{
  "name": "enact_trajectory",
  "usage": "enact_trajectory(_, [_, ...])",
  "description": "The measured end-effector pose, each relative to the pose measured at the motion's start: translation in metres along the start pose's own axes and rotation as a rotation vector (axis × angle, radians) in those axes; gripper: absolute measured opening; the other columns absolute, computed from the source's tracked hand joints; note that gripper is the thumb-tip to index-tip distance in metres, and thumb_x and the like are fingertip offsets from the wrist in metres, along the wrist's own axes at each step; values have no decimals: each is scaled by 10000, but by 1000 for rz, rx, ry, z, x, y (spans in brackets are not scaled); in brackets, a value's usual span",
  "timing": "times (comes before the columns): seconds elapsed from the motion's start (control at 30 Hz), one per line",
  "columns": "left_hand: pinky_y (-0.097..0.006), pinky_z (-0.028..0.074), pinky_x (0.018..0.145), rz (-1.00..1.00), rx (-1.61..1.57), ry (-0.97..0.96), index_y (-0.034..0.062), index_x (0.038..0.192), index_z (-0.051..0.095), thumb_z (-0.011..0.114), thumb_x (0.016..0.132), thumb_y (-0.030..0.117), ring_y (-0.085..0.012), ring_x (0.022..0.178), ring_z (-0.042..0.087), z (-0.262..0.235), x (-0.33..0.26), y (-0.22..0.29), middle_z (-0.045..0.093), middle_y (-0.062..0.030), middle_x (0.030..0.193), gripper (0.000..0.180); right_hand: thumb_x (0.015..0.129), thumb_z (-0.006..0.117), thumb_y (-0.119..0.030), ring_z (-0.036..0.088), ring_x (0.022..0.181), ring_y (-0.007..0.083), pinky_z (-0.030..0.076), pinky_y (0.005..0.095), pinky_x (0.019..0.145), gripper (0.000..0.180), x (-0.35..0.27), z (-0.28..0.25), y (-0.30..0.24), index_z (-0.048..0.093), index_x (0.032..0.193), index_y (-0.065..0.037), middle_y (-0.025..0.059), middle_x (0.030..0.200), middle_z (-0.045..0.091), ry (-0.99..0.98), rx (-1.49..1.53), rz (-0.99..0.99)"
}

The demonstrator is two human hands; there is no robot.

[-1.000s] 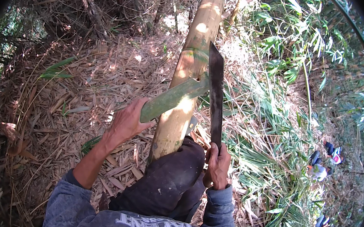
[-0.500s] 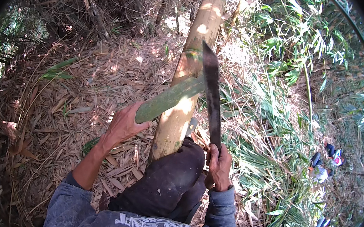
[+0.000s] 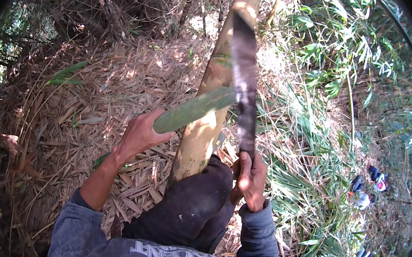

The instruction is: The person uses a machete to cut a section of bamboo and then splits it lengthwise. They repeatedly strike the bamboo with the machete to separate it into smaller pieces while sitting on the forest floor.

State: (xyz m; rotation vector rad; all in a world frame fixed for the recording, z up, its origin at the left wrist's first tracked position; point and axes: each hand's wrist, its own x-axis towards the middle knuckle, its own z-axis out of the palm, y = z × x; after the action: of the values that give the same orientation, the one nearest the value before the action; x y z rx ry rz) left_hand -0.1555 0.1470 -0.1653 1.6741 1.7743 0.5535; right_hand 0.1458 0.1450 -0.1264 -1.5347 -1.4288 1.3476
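Note:
My left hand (image 3: 141, 133) is wrapped round the near end of a green bamboo piece (image 3: 193, 109). That piece lies slantwise across a thick yellowish bamboo pole (image 3: 192, 149), which runs away from my knee. In my right hand (image 3: 252, 178) is a machete (image 3: 244, 77) with a long dark blade, its tip pointing up and away. The blade is a little blurred and passes in front of the far end of the green piece, so I cannot tell whether they touch. The machete's handle is mostly hidden in my fist.
My dark-trousered leg (image 3: 182, 206) is at the pole's near end. Dry leaves (image 3: 90, 131) cover the ground at left, and green bamboo foliage (image 3: 303, 204) lies at right. A few people (image 3: 362, 197) are far off at the right. Tangled dry branches (image 3: 143, 6) stand at the back left.
My right hand has lifted slightly, and the machete has moved up and away, its tip higher over the pole. My left hand still holds the green bamboo piece in nearly the same place.

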Motion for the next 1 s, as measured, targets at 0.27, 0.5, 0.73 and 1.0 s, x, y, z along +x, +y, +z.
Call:
enact_trajectory(0.27, [-407,539,799,-51,-43,-38,38,1226,604,802,730,363,-331,916,693,3,1,-5,696,-182,1026,625,1015,540,-201,437,504,124,355,313,478,234,12,-4,21,575,921,10,46,588,479,-208,-152,115])
enact_trajectory(0.5, [-407,540,808,-53,-67,-5,71,1249,607,781,741,393,-330,945,691,5,10,7,701,-168,1049,626,992,554,-170,566,507,318,408,408,482,213,10,4,27,531,865,-1,180,598,567,-5,-462,-96])
enact_trajectory(0.73, [-398,547,825,-73,-77,-84,33,1268,589,810,733,374,-302,952,699,3,21,3,703,-173,1055,671,1028,497,-226,476,491,89,374,276,456,254,9,4,-5,557,961,11,40,572,516,138,64,-102])
enact_trajectory(1.0, [-422,540,789,-64,-64,-49,72,1197,628,787,742,398,-336,917,696,8,15,2,705,-168,1020,582,1002,545,-244,537,468,181,404,336,461,258,33,-18,24,594,904,-11,105,588,564,-240,-80,169])
